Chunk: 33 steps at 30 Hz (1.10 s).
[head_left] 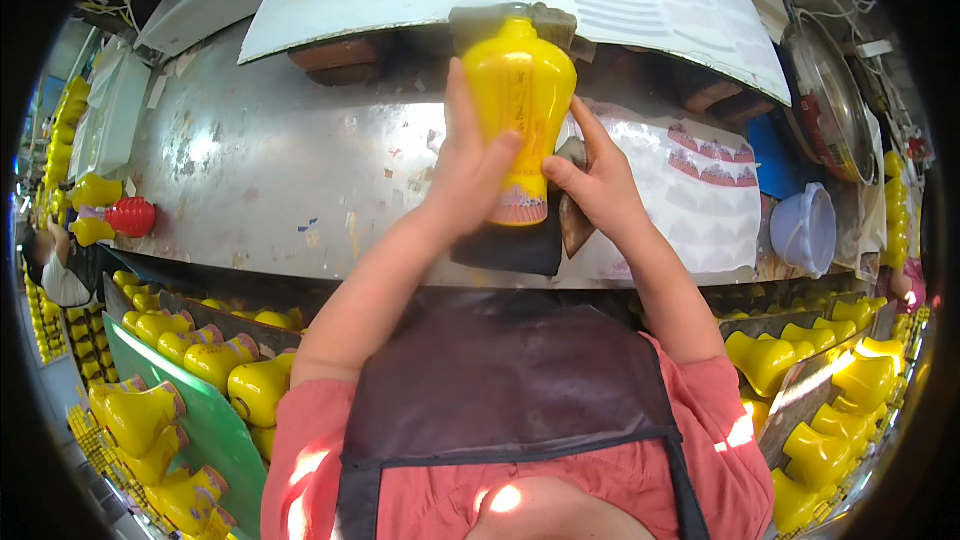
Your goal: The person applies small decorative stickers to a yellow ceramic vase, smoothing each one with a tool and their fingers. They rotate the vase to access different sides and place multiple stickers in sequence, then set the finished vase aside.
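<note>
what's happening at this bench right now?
A person in a pink shirt and dark apron holds a yellow vase-shaped bottle over a metal worktable. The left hand wraps its side; the right hand presses near the patterned band at its base. A sheet of similar bands lies to the right. Many more yellow bottles fill racks on both sides.
</note>
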Available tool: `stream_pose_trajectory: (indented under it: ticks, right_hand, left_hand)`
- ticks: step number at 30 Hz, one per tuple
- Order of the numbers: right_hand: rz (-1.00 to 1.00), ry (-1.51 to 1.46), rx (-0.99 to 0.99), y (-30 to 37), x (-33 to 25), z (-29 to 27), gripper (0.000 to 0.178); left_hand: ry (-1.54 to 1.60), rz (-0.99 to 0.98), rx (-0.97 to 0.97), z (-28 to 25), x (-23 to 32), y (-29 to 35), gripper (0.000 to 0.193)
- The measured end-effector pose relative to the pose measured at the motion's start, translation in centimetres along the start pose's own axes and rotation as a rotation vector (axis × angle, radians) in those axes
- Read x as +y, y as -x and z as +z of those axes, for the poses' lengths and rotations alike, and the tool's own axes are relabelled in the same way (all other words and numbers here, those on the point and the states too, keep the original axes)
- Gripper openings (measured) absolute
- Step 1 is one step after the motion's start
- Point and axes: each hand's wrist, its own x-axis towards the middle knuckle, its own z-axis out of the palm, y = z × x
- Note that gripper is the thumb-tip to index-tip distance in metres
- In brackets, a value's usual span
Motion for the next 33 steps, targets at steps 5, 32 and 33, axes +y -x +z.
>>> stream_pose_trajectory:
  ticks: [5,32,33]
  right_hand:
    - [0.088,0.003,0.086,-0.6,-2.3,-1.3,0.073]
    - [-0.074,0.53,-0.212,-6.1,-10.7,-4.6,0.045]
    - [0.264,0.314,-0.286,-6.5,-11.3,-5.4,0.042]
  left_hand:
    - [0.02,-0.03,-0.003,-0.1,0.6,-0.1,0.09]
    - [-0.352,0.263,0.168,-0.3,2.0,-2.2,0.098]
    - [-0.322,0.242,0.175,-0.3,2.1,-2.1,0.099]
